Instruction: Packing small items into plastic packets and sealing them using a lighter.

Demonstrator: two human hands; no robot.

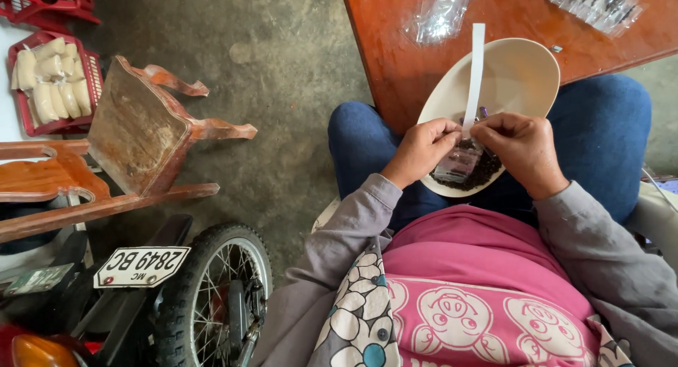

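Pinching the top of a small clear packet [459, 161] from both sides, the left hand [421, 150] and right hand [521, 149] hold it closed-fingered over a cream bowl [522, 74]. The packet contains dark grains and hangs just above a heap of the same dark grains [487, 170] at the bowl's near rim. A white strip [477, 67] rises from between the fingertips across the bowl. The bowl rests on the person's lap, against the near edge of a reddish wooden table [395, 49]. Clear plastic bags [441, 15] lie on the table near that edge.
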